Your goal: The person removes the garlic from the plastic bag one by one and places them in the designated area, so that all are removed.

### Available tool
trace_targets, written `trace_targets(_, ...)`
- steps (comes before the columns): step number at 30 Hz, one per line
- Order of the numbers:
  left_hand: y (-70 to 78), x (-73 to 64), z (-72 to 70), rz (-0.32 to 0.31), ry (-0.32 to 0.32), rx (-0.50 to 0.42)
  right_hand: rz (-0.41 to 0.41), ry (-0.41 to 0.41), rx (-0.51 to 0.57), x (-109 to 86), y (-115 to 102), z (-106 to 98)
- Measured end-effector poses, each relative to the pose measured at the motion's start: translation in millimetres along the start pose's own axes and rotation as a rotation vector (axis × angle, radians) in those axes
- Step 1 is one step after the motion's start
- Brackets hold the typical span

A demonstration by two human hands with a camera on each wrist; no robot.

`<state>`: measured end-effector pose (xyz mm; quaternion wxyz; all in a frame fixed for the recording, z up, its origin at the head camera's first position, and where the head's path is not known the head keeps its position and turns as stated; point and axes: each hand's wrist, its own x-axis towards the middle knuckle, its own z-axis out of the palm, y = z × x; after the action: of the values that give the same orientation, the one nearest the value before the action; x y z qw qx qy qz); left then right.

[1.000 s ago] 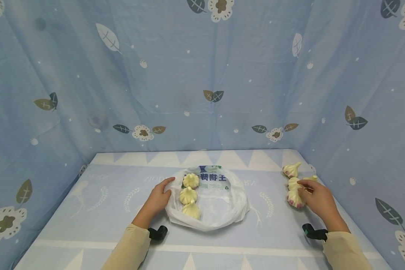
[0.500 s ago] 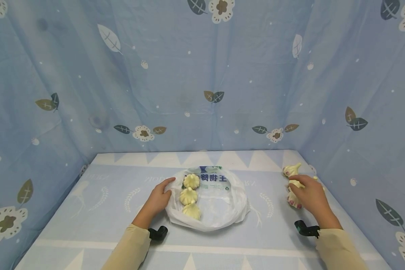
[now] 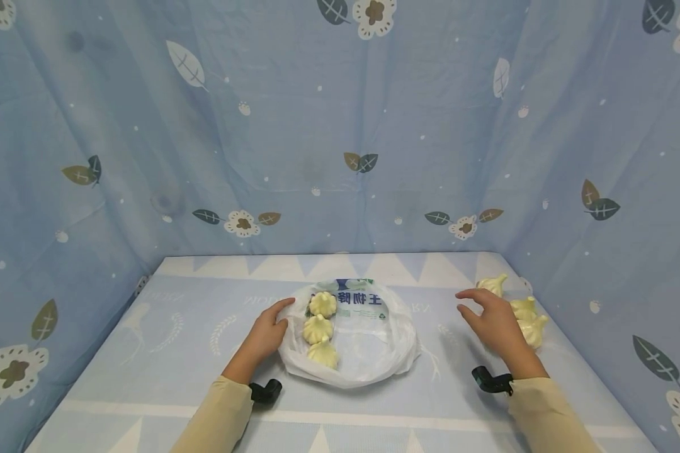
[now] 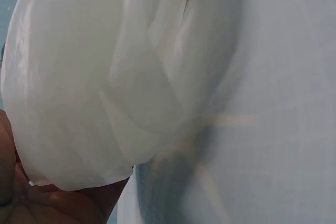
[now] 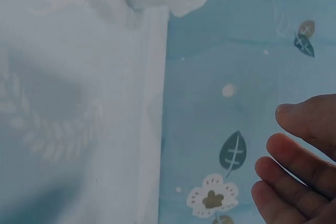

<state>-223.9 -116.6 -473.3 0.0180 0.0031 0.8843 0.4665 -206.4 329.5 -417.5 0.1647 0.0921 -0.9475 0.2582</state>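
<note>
A white plastic bag (image 3: 399,352) with its rim rolled outward stands mid-table. Inside it, three garlic bulbs (image 3: 317,329) line the left side. My left hand (image 3: 265,330) grips the bag's left rim; the left wrist view shows the bag wall over the fingers. To the right, my right hand (image 3: 495,324) hovers above the table, thumb and index finger spread apart, and nothing shows between them in the right wrist view. Close beyond it lie a garlic bulb (image 3: 493,284) at the back and two more bulbs (image 3: 528,321) by the right edge. The hand hides the spot in front.
A pale blue and white patterned cloth (image 3: 164,358) covers the table. Blue curtain (image 3: 340,126) with leaves and flowers closes off the back and both sides. A black wrist camera (image 3: 265,391) sits at the left sleeve, another wrist camera (image 3: 492,380) at the right.
My right hand has moved left from the garlic group, and its thumb and index finger have spread. Two bulbs at the right edge now show. The left hand and bag stay put.
</note>
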Motion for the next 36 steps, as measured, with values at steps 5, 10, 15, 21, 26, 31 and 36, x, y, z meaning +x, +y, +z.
trace_targets(5,0.6,0.8,-0.1,0.001,0.000,0.004,-0.116,0.038,0.006,4.4,-11.1,10.2)
trace_targets(10,2.4,1.0,-0.8,0.000,-0.003,0.007,-0.150,0.034,0.016,6.6,-21.4,21.2)
trace_targets(15,2.5,-0.2,-0.5,-0.005,-0.005,0.016,-0.187,0.025,0.042,8.2,-34.4,32.9)
trace_targets(21,2.1,-0.3,-0.3,-0.003,-0.001,0.012,-0.216,-0.011,0.067,12.7,-53.7,44.5)
trace_targets(26,1.4,0.7,-0.3,-0.010,-0.004,0.006,-0.237,-0.037,0.091,15.1,-67.7,53.2)
trace_targets(31,0.8,0.6,0.0,-0.012,-0.006,0.000,-0.260,-0.067,0.127,15.3,-80.9,61.6)
trace_targets(36,-0.4,0.5,0.6,-0.004,-0.009,0.001,-0.260,-0.113,0.150,14.3,-92.2,70.1)
